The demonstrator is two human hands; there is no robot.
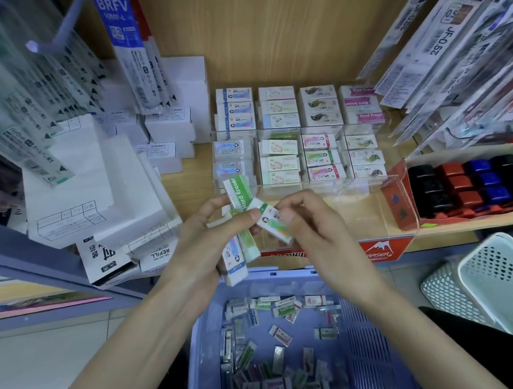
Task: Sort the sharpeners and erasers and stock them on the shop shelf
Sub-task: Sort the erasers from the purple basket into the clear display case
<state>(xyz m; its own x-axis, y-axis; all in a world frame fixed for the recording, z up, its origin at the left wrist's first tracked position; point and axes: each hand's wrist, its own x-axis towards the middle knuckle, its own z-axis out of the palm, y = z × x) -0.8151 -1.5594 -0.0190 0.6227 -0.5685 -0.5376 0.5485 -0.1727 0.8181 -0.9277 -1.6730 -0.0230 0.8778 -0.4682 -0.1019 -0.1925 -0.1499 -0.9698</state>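
My left hand (203, 232) grips a bundle of wrapped erasers, among them a green "Hard Eraser" (240, 194) sticking up and a blue-labelled eraser (234, 262) pointing down. My right hand (311, 220) pinches a small eraser with a green and orange wrapper (273, 223), held against the bundle. Both hands hover above a lilac basket (198, 338) with several loose erasers on its floor. On the wooden shelf behind, a clear divided tray (366, 189) holds rows of sorted erasers, with more stacked at its back.
A red carton of black, red and blue sharpeners (468, 184) stands on the shelf at right. White refill boxes (114, 191) pile up at left. Hanging refill packets (455, 43) crowd both upper corners. A white perforated basket (512, 286) sits on the floor at right.
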